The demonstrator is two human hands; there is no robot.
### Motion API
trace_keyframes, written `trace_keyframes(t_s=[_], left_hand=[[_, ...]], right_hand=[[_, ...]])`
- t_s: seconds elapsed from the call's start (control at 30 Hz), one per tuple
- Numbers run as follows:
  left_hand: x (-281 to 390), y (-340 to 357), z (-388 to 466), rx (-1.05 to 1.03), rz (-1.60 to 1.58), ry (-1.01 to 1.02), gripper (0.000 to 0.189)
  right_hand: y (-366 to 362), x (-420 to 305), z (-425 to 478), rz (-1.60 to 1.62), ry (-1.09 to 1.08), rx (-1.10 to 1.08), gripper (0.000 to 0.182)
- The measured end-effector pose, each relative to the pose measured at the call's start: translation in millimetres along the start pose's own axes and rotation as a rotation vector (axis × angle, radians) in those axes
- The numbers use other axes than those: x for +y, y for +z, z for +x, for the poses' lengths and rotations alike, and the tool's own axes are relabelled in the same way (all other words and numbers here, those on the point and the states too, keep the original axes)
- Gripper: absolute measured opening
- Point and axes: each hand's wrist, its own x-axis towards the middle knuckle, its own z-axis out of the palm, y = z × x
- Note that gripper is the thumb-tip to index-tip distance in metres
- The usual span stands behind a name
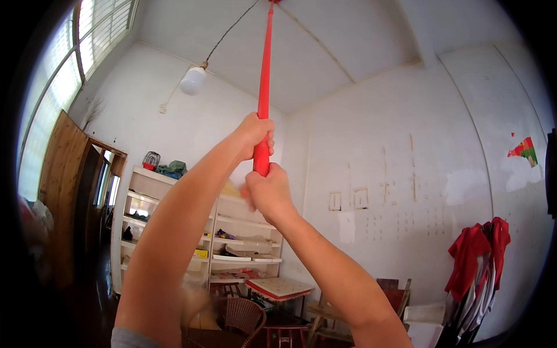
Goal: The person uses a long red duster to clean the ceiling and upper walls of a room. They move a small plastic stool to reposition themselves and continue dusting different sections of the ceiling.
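A long red pole [265, 78] rises steeply in front of me towards the ceiling. My left hand [259, 135] wraps around it above the right one. Lower down, my right hand [270, 191] grips the pole near its bottom end, with some fingers blurred. At the top edge of the view the pole meets a red piece [275, 1], which is mostly cut off. Left of the pole, a white light bulb [193, 81] hangs on a dark cord [228, 30], apart from the pole.
White shelves [172, 176] with various items stand behind my arms. Below are a wicker chair [243, 316], a small covered table [280, 288] and a wooden stool [285, 331]. Red garments [470, 243] hang at right. A wooden door [63, 191] stands open at left.
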Motion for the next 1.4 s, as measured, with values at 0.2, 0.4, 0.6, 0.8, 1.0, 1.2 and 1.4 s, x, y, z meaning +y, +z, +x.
trace_keyframes(t_s=[0.2,0.4,0.6,0.8,1.0,1.2,1.4], left_hand=[[17,-15,-8,-0.096,-0.129,-0.049,0.019],[27,-47,-26,-0.135,-0.265,-0.048,0.023],[22,-83,-54,-0.164,-0.311,-0.078,0.017],[27,-139,-68,-0.124,-0.289,-0.036,0.018],[37,-188,-77,-0.021,-0.229,0.013,0.018],[41,-229,-89,-0.032,-0.236,0.026,0.016],[39,-248,-98,-0.055,-0.25,0.01,0.017]], right_hand=[[22,-6,-2,-0.152,-0.086,0.119,0.014],[57,-6,-3,-0.27,-0.184,0.137,0.023],[105,24,-12,-0.409,-0.327,0.261,0.021],[166,32,-7,-0.399,-0.297,0.219,0.028],[221,42,11,-0.352,-0.341,0.176,0.028],[260,36,9,-0.329,-0.302,0.053,0.025],[280,56,11,-0.307,-0.502,0.125,0.023]])
